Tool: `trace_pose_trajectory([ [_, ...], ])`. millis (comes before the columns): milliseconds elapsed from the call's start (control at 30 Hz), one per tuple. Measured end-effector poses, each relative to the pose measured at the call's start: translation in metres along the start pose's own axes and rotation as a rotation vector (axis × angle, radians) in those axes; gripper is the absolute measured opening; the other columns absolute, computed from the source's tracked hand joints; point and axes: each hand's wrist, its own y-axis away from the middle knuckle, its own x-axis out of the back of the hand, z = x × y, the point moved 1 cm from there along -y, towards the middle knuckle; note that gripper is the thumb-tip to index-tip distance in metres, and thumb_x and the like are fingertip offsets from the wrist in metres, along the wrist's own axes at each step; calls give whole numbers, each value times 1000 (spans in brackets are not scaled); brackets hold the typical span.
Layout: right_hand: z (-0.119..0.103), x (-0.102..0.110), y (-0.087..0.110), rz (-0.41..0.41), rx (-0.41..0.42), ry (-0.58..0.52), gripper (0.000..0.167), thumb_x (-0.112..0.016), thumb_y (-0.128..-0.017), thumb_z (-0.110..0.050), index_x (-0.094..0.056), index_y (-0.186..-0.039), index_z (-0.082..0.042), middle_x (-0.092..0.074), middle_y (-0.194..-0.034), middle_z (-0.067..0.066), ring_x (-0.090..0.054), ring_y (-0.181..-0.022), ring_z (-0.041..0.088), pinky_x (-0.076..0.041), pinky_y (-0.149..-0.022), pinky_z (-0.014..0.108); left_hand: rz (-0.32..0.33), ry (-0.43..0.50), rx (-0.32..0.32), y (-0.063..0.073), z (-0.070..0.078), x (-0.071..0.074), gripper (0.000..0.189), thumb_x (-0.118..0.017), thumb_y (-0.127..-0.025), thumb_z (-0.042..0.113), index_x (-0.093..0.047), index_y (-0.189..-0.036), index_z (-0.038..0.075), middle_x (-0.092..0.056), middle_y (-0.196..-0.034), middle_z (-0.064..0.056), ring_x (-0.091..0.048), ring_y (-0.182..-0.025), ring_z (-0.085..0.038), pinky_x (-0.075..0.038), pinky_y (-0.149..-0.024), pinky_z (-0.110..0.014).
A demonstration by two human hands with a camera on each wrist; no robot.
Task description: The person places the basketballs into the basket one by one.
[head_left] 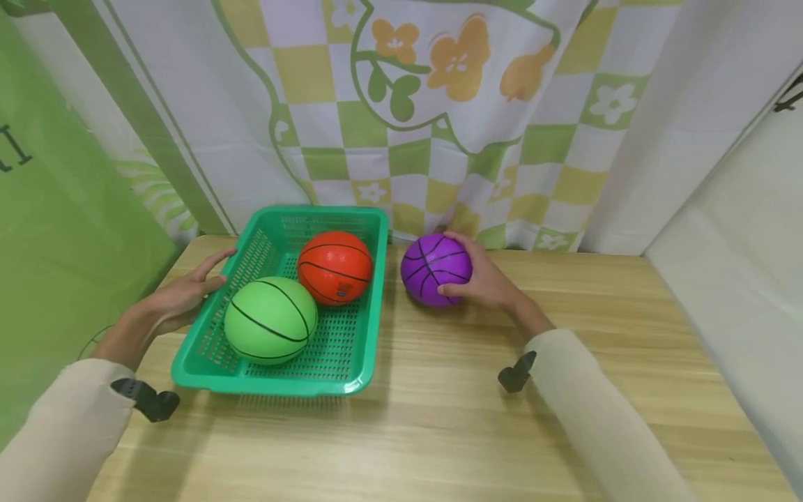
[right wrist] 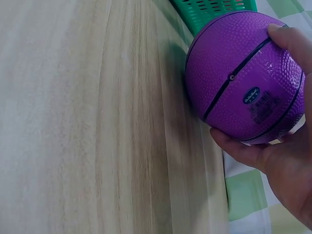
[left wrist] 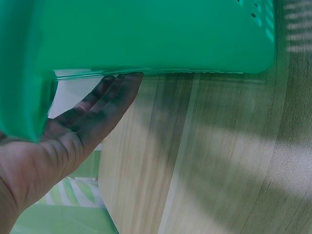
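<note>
A purple basketball (head_left: pixel 433 270) with black seams is to the right of the green plastic basket (head_left: pixel 379 307). My right hand (head_left: pixel 479 279) holds this ball from its right side, thumb and fingers spread round it. In the right wrist view a small printed mark and an air-valve hole show on the purple ball (right wrist: pixel 234 92). Whether the ball touches the table cannot be told. Inside the basket lie a green basketball (head_left: pixel 270 321) and a red basketball (head_left: pixel 334 268). My left hand (head_left: pixel 185 296) touches the basket's left side, its fingers straight against the wall in the left wrist view.
The basket stands on a wooden table (head_left: pixel 439 418), towards the left. A checked, flowered curtain (head_left: pixel 357 125) hangs along the back edge. Green cloth (head_left: pixel 75 209) is on the left and a white wall (head_left: pixel 740 230) on the right.
</note>
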Motion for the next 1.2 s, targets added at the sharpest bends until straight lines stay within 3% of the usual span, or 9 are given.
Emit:
trace_pose_trajectory([
  [167,-3,3,5,-8,10,-48,102,-86,-73,-18,-28,-157,-15,-32,-149,23,-46,-125,47,-46,-95,60,-4,-5,1,0,-2,2,62,-28,-112,27,11,-160,35,-21,-148,-30,-59,-108,-24,-53,-87,-50],
  [433,-25,8,6,-23,2,-65,100,-85,-74,-20,-28,-157,-21,-33,-149,22,-50,-123,46,-49,-93,56,-15,18,-15,2,-7,2,63,-27,-112,26,13,-160,32,-10,-153,-34,-59,-107,-19,-53,-88,-46],
  [733,-48,10,5,-24,70,-63,101,-85,-73,-22,-28,-156,-23,-35,-149,19,-50,-124,43,-50,-93,54,-9,1,-8,-1,-6,3,62,-26,-112,25,13,-160,33,-15,-151,-33,-59,-107,-24,-52,-88,-51],
  [1200,-84,6,7,-88,143,-84,98,-84,-74,-23,-30,-155,-22,-34,-150,14,-49,-125,38,-50,-94,51,-29,13,-25,0,-2,2,64,-28,-112,25,14,-160,30,-13,-154,-32,-60,-106,-18,-53,-87,-45],
])
